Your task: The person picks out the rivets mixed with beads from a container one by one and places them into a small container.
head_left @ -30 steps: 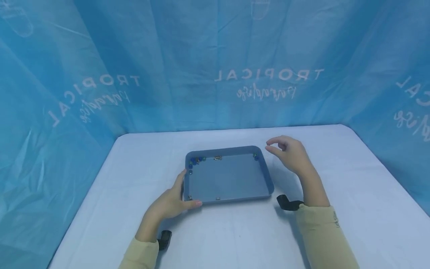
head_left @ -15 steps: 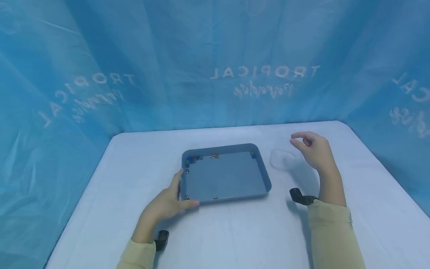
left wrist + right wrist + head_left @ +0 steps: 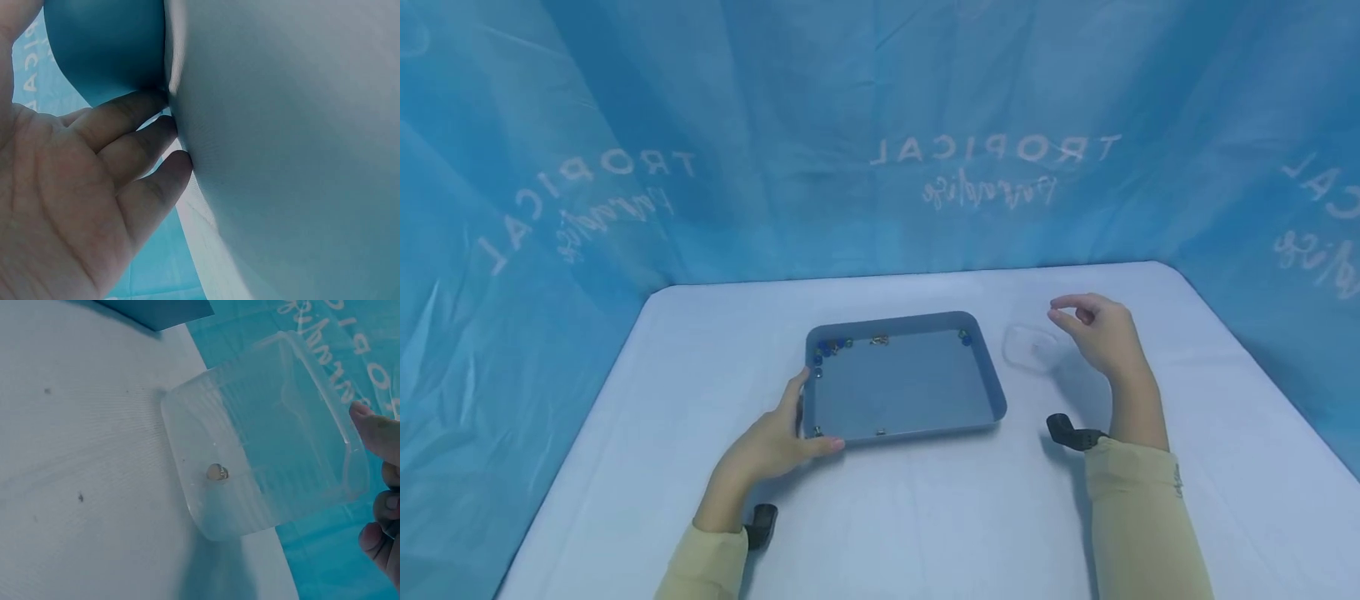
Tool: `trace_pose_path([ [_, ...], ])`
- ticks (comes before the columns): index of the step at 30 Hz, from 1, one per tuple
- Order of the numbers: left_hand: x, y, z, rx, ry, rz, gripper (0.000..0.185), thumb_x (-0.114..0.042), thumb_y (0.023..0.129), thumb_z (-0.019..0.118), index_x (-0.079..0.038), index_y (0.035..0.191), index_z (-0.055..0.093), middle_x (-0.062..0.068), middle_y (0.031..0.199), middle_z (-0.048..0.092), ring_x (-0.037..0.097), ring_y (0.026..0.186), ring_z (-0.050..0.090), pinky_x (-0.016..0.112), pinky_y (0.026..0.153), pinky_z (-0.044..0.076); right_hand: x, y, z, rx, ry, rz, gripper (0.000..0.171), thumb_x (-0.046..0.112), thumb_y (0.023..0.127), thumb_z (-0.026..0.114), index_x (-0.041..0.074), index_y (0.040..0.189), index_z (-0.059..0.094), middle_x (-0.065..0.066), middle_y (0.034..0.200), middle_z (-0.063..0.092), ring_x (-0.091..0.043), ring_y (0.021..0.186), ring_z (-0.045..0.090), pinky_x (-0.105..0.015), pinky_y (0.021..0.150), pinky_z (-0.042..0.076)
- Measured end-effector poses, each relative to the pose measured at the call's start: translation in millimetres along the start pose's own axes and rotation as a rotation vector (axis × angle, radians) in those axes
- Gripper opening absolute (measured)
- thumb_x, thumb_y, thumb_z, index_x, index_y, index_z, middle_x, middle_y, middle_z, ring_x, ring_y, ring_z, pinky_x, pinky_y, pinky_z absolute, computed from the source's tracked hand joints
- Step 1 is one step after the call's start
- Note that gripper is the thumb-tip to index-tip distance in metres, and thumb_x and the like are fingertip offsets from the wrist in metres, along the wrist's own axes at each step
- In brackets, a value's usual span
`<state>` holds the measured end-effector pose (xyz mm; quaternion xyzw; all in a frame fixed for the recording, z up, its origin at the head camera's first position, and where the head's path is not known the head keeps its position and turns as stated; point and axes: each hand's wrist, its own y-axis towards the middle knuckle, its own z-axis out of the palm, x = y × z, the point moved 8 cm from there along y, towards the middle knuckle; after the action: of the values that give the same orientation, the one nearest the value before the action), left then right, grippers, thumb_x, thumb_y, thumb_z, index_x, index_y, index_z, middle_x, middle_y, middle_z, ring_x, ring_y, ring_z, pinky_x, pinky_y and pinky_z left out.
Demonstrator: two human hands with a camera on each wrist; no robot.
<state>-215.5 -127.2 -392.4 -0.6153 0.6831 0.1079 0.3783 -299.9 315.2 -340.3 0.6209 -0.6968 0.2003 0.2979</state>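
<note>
Printed in pale letters on the blue backdrop cloth [image 3: 880, 100], mirror-reversed throughout: "TROPICAL" in capitals at centre [image 3: 996, 150], with a line of script beneath it [image 3: 988, 192], too loose to be made out with certainty. Same word repeated on the left fold [image 3: 580, 196], slanted, again with script below. Cut off at the right edge [image 3: 1318, 196]: only "CAL" legible, script under it unreadable. Fragments of the same lettering caught behind the clear container [image 3: 269, 456] in the right wrist view [image 3: 331, 337] and at the edge of the left wrist view, none readable. Nothing legible found on the tray [image 3: 992, 392], container or worktop [image 3: 925, 525].
</note>
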Motion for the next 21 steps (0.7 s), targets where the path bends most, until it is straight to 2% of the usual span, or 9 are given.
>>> trace_pose_path([
  [3,-1.4,1.1,0.0,0.004,0.003,-0.003,0.122,-0.06,0.078,0.077,-0.019,0.161,-0.003,0.034,0.148,0.042,0.049,0.125,0.055,0.063,0.099,0.045,-4,1,3,0.032,-0.02,0.016,0.049,0.047,0.098,0.058,0.01,0.129,0.065,-0.022,0.134,0.054,-0.036,0.116,0.046,-0.054,0.092,0.045],
  [8,-1.6,1.8,-0.5,0.008,0.007,-0.005,0.123,-0.061,0.078,0.076,-0.019,0.161,-0.003,0.034,0.151,0.038,0.051,0.128,0.051,0.064,0.101,0.043,-5,2,7,0.049,-0.069,0.006,0.043,0.041,0.099,0.059,0.009,0.127,0.067,-0.017,0.099,0.054,-0.029,0.09,0.046,-0.039,0.068,0.042],
  [11,-1.5,1.8,-1.4,0.008,0.01,-0.004,0.123,-0.062,0.077,0.076,-0.019,0.161,-0.004,0.034,0.151,0.038,0.051,0.127,0.051,0.064,0.101,0.043,-4,3,8,0.047,-0.082,0.004,0.041,0.039,0.099,0.06,0.009,0.126,0.068,-0.015,0.089,0.048,-0.027,0.083,0.044,-0.036,0.063,0.04],
  [21,0.4,6.2,-0.8,0.012,0.006,0.003,0.122,-0.061,0.078,0.076,-0.021,0.161,-0.004,0.032,0.153,0.037,0.05,0.13,0.05,0.064,0.102,0.043,-7,3,11,0.101,-0.101,0.046,0.044,0.038,0.1,0.059,0.008,0.131,0.064,-0.021,0.114,0.057,-0.032,0.1,0.048,-0.04,0.073,0.044],
])
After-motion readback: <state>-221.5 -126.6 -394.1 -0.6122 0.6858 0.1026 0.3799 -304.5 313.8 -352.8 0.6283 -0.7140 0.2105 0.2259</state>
